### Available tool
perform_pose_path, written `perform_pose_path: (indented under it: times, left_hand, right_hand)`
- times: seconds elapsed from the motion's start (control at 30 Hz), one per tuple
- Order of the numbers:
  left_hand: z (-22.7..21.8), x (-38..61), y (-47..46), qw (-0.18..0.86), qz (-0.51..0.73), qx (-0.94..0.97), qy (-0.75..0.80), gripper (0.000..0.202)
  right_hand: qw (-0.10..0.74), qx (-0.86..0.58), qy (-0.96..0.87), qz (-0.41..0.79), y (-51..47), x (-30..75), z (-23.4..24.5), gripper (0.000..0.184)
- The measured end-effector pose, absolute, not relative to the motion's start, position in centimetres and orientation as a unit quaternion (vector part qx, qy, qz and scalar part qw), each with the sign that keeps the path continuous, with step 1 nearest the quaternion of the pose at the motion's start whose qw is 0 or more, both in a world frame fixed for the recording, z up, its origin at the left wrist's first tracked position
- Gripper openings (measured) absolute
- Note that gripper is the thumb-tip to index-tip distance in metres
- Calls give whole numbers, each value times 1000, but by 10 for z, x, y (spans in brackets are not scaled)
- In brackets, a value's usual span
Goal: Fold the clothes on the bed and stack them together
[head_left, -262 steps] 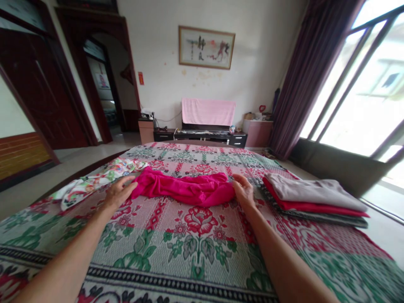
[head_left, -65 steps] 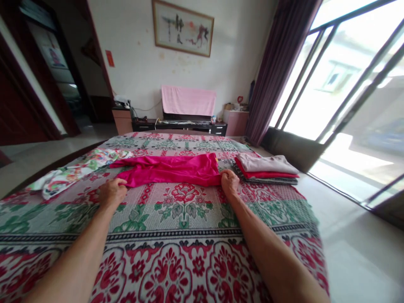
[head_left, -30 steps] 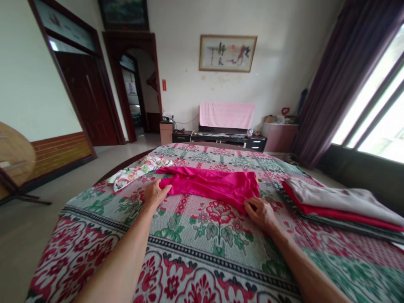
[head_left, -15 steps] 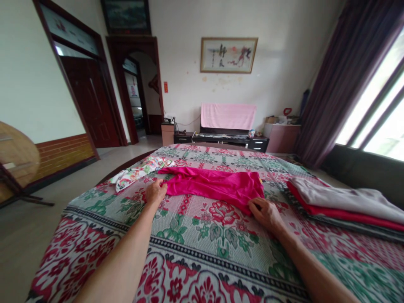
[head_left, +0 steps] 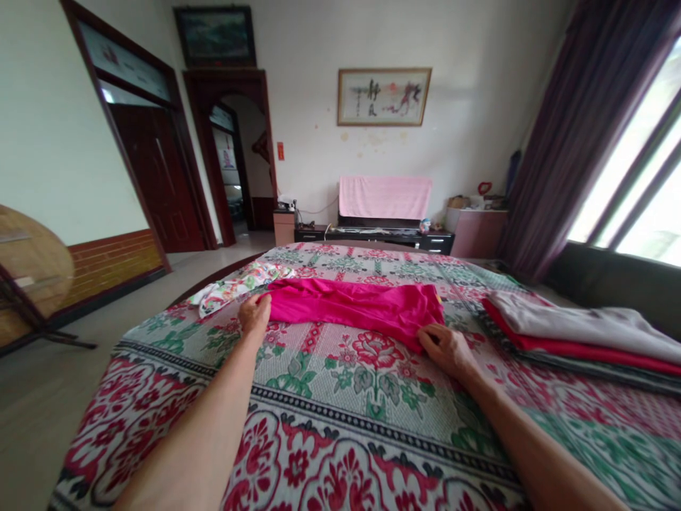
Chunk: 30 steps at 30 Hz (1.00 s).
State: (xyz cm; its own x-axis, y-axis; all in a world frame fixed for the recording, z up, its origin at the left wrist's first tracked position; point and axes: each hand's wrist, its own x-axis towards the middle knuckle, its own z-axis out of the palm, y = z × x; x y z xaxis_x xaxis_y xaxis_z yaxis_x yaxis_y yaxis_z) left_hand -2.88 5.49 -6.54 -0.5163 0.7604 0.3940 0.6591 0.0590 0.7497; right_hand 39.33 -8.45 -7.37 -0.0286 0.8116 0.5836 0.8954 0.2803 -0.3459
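Note:
A bright pink garment (head_left: 351,305) lies spread flat across a bed covered with a red and green flowered spread (head_left: 330,397). My left hand (head_left: 254,314) is closed on the garment's left end. My right hand (head_left: 445,348) pinches its near right corner. Both arms reach forward over the spread.
A crumpled flowered cloth (head_left: 234,287) lies just left of the pink garment. A stack of folded clothes (head_left: 574,333), grey over red, sits at the right. Beyond the bed stand a low dark cabinet (head_left: 372,234) with a pink towel over it, a doorway at left and curtained windows at right.
The bunched pink garment has been spread out flat. In the last second my left hand shifted slightly up along its left end; my right hand stayed at the near right corner.

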Motion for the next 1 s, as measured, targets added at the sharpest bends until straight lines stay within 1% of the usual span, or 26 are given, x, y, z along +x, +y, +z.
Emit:
perform_pose_path:
  times: [0.07, 0.13, 0.3, 0.5, 0.57, 0.7, 0.83, 0.9, 1.0]
  left_hand:
    - [-64, -36, 53, 46, 499, 440, 746, 34]
    - [-63, -41, 51, 53, 485, 416, 767, 35]
    - [-63, -37, 47, 77, 414, 477, 771, 38]
    - [-64, -29, 45, 53, 420, 510, 748, 36]
    - [-64, -29, 45, 46, 417, 514, 749, 37]
    - [-66, -29, 43, 44, 404, 518, 753, 41]
    - [-66, -29, 41, 48, 440, 514, 735, 41]
    - [-65, -30, 39, 39, 470, 514, 717, 39]
    - [-63, -37, 35, 38, 476, 512, 714, 35]
  right_hand:
    - [355, -599, -715, -64, -84, 394, -75, 35]
    - [351, -600, -716, -68, -83, 395, -76, 35]
    - [349, -598, -718, -68, -84, 394, -75, 35]
    - [339, -589, -733, -44, -89, 390, -68, 33]
    - [325, -576, -748, -52, -91, 387, -65, 31]
    - [268, -572, -770, -88, -93, 381, -65, 26]
    - [252, -608, -744, -118, -90, 379, -70, 20]
    - [256, -614, -737, -121, -88, 380, -74, 22]
    - [264, -607, -740, -120, -84, 384, -77, 24]
